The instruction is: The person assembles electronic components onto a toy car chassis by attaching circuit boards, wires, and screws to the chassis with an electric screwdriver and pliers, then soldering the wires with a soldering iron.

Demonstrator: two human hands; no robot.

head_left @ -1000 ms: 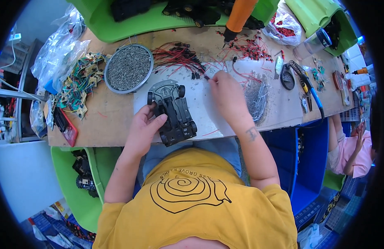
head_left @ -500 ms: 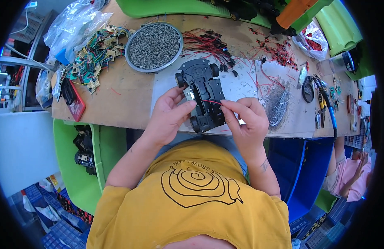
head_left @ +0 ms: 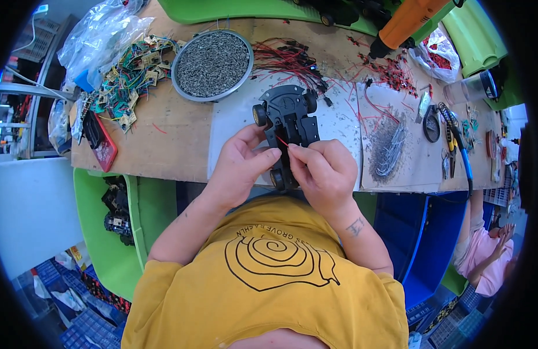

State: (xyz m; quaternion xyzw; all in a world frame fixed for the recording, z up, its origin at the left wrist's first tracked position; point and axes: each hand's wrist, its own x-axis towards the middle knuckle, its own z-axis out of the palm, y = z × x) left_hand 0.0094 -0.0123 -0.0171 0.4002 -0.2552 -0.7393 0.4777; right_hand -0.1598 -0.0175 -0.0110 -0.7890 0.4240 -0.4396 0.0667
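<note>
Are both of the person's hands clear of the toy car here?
No, the left hand grips the toy car along its side, while the right hand pinches a red wire at it.

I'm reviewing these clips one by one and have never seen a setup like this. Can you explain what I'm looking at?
There is no robot here, just a person's bare hands. The camera sits on the person's head and looks down; its wide lens bends straight edges.

The left hand holds a black toy car chassis by its side. The right hand pinches a thin red wire over it.

On the workbench lie a heap of small circuit boards, a round dish of small grey pieces and, behind the chassis, a bundle of red and black wires.
</note>
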